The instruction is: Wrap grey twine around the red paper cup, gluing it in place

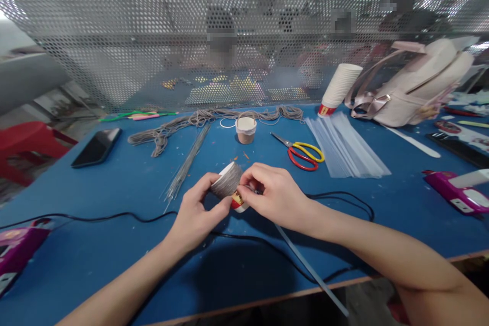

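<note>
A paper cup (228, 182) lies tilted between my hands, its upper part wound with grey cord and its red printed base showing below. My left hand (198, 209) grips the cup from the left, thumb near the base. On the other side my right hand (273, 193) has thumb and fingertips pinched against the wound wall; the cord end there is too small to make out clearly. Under the right hand a translucent strip (305, 260) slants down past the table edge. Beyond the cup stands a small cord-wrapped cup (246, 131) with a white top.
Scissors (300, 153) with red and yellow handles lie right of centre. Around them are plastic strips (344, 145), stacked paper cups (341, 86), and a pale backpack (416, 81). Grey cord (183, 125), wires (189, 163) and a phone (97, 147) lie left. A black cable (263, 239) crosses the table (126, 265).
</note>
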The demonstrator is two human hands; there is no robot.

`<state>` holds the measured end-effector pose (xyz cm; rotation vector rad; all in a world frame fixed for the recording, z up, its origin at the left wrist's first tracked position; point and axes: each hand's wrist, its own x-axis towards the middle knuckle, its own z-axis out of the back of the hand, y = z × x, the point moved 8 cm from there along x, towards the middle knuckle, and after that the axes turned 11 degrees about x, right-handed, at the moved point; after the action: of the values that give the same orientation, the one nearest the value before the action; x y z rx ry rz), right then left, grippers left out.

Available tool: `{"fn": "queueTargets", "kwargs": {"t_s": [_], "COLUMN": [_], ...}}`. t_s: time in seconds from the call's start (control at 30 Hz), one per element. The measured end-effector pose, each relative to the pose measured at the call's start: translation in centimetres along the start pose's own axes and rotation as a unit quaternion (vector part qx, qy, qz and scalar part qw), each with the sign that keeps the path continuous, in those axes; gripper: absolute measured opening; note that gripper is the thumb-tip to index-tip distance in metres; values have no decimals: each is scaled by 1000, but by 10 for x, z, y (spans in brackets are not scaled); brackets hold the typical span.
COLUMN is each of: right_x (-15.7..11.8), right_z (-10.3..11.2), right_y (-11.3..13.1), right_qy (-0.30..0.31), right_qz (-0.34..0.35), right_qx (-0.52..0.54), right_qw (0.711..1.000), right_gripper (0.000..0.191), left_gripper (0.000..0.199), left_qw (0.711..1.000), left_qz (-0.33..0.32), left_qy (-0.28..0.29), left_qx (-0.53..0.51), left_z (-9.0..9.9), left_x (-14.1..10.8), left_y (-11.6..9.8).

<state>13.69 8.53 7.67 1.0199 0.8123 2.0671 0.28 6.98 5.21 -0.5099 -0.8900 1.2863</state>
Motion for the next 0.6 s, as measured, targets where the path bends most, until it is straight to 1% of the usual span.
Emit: {"fn": "queueTargets", "kwargs": {"t_s": [0.17,0.43,0.6], "right_x": [1,1,2], "right_z": [1,2,3], "right_y": [-4,-5,-5], "right_qy": [3,-1,-6], "right_qz": [-26,-24,-25], "right_qx": [24,23,29], "right_qw": [999,999,999], "right_gripper": [9,9,9], "left_gripper": [13,11,10], "left_qw": [1000,1000,999], "left_qz": [-5,-2,-13], "left_qy": [-14,-20,-28], "left_qx": [8,20,16], "left_z": [2,5,6], "left_x": [0,1,1], "left_y": [2,5,4]}}
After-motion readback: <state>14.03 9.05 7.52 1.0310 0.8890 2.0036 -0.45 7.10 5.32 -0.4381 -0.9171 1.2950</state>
